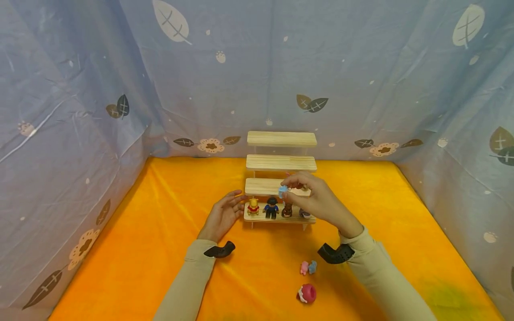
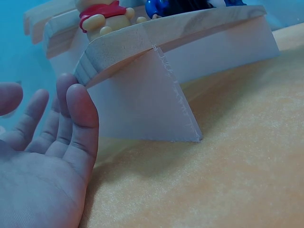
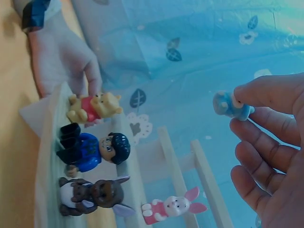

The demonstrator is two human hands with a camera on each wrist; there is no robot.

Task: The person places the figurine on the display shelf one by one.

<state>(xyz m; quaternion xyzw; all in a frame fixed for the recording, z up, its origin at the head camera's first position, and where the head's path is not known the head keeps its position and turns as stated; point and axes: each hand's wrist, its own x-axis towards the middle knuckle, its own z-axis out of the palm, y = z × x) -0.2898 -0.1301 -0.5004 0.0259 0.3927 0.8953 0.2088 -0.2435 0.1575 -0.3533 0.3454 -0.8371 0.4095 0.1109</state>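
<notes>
My right hand (image 1: pixel 311 194) pinches a small light-blue figurine (image 3: pixel 232 105) between thumb and fingertips, in front of the second step of a wooden tiered shelf (image 1: pixel 281 162). At the shelf's left end my left hand (image 1: pixel 222 216) has its fingers loosely extended, with fingertips at the lowest step's corner. Along that step stand a yellow bear figurine in red (image 3: pixel 93 107), a black-haired figurine in blue (image 3: pixel 95 148), a brown long-eared figurine (image 3: pixel 92 195) and a purplish figurine (image 1: pixel 305 213). A pink long-eared figurine (image 3: pixel 172 209) is on the second step, mostly hidden by my right hand in the head view.
Nearer me on the orange cloth (image 1: pixel 257 267) lie a small pink figurine (image 1: pixel 304 267), a small blue-grey one (image 1: pixel 312 267) and a dark pink hollow toy with a white part (image 1: pixel 307 294). A patterned blue curtain (image 1: pixel 273 80) rises behind the shelf.
</notes>
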